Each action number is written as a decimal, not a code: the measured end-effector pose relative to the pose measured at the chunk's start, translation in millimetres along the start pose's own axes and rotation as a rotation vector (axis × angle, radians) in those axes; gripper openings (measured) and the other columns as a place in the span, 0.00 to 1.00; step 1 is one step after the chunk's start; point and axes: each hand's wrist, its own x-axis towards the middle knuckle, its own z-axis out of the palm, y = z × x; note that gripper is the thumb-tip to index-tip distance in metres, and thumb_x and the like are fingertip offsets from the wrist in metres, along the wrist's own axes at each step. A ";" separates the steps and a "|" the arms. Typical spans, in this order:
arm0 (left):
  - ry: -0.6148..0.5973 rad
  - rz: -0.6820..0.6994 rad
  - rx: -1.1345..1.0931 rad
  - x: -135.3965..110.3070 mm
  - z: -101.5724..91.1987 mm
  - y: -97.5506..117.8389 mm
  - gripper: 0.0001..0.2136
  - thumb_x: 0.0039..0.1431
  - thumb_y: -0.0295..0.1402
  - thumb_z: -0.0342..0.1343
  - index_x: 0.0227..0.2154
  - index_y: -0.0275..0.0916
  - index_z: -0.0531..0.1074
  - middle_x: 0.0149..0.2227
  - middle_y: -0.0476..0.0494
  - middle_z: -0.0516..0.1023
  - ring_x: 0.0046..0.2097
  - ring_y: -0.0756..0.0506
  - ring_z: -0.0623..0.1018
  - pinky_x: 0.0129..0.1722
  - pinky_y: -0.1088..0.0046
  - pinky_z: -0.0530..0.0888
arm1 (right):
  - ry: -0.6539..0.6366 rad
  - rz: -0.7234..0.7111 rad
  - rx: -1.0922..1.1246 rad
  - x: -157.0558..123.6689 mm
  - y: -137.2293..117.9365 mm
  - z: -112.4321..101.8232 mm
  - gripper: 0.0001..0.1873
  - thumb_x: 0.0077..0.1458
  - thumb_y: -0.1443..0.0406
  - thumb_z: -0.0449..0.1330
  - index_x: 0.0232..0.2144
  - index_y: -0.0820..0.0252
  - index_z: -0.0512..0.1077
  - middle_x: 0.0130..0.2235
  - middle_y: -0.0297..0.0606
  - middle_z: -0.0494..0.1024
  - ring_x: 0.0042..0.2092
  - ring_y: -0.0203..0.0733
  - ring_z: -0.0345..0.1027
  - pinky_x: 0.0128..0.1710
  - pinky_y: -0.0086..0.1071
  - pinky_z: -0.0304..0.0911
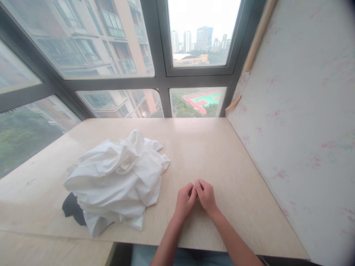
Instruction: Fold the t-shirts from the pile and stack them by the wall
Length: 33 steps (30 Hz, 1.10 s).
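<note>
My left hand (185,199) and my right hand (205,195) rest together on the pale marbled surface (233,184), touching at the thumbs and curled fingers. Both are loosely closed, and nothing shows in either one. To the left of them lies a crumpled heap of white cloth (116,184), which looks like a shirt, apart from my hands. A piece of black fabric (73,210) pokes out from under its lower left side.
Grey-framed windows (163,83) stand along the far and left sides of the surface. A wall with flowered paper (299,122) borders it on the right, its paper peeling near the window corner. The near edge runs just in front of my lap.
</note>
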 end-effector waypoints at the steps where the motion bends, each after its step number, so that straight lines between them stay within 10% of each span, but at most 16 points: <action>1: 0.000 0.001 0.000 0.0 0.3 -0.1 0.18 0.66 0.42 0.45 0.23 0.38 0.63 0.22 0.52 0.64 0.27 0.51 0.63 0.28 0.74 0.56 | -0.002 0.004 0.001 0.0 0.4 -0.1 0.22 0.64 0.56 0.48 0.20 0.56 0.54 0.20 0.27 0.57 0.24 0.33 0.52 0.25 0.29 0.47; 33: 0.022 0.015 0.016 -0.1 0.2 2.5 0.18 0.65 0.43 0.45 0.22 0.39 0.60 0.22 0.54 0.62 0.26 0.52 0.62 0.28 0.75 0.56 | -0.001 -0.020 0.003 1.2 1.1 0.2 0.21 0.64 0.56 0.48 0.20 0.56 0.54 0.20 0.27 0.57 0.24 0.33 0.52 0.26 0.28 0.47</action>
